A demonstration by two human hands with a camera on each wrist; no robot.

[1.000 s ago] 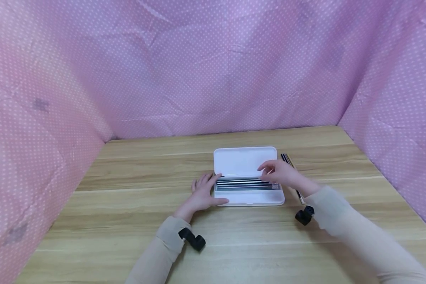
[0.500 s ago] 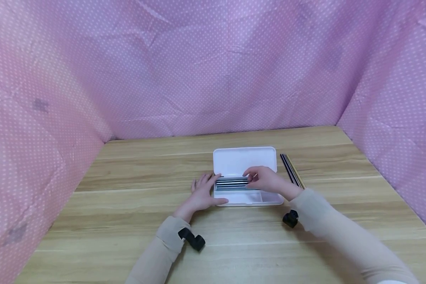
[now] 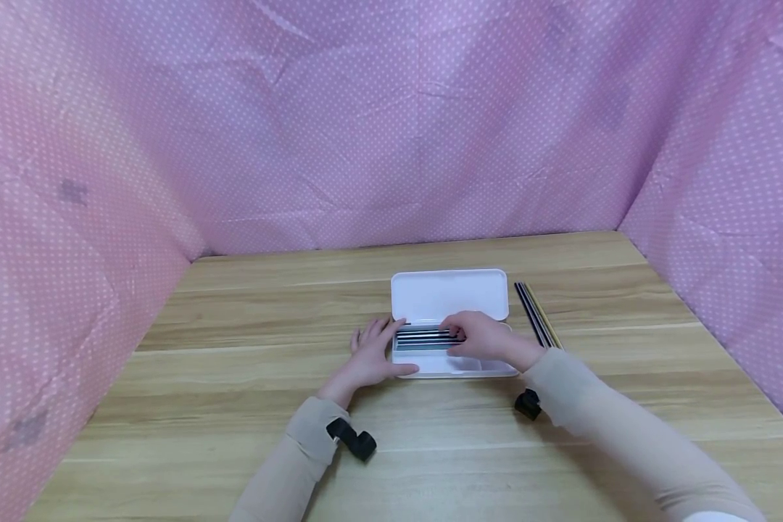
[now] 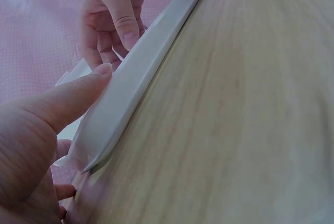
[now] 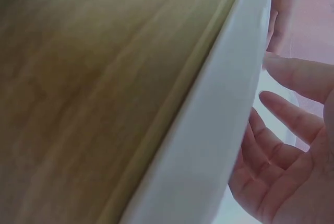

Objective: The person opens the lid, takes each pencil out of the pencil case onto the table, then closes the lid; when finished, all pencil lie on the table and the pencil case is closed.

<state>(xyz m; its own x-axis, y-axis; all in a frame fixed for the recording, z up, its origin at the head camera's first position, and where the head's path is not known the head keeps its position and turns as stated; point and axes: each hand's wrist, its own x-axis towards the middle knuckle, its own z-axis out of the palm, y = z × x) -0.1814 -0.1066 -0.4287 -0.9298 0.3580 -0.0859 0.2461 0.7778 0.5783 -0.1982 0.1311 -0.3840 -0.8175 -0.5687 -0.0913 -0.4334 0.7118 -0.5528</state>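
A white pencil case [image 3: 433,366] lies with its lid [image 3: 449,293] raised at the back. Several dark pencils [image 3: 420,339] lie side by side in its rear compartment. My left hand [image 3: 368,361] spans the case's left end, thumb on the front edge and index finger at the back corner; its fingers are spread. My right hand [image 3: 486,337] reaches into the case over the pencils and hides their right part. In the right wrist view, the thumb and fingers of the right hand [image 5: 284,166] stand apart beyond the case wall [image 5: 209,109], and no pencil shows between them.
Right of the case, several dark pencils [image 3: 533,315] and a gold one [image 3: 544,317] lie on the wooden table [image 3: 248,406], partly behind the right wrist. A pink dotted cloth [image 3: 365,130] hangs around the table's back and sides.
My right hand has moved left over the pencils, from the case's right end to about its middle, and slightly down. The left hand keeps its place at the left end.
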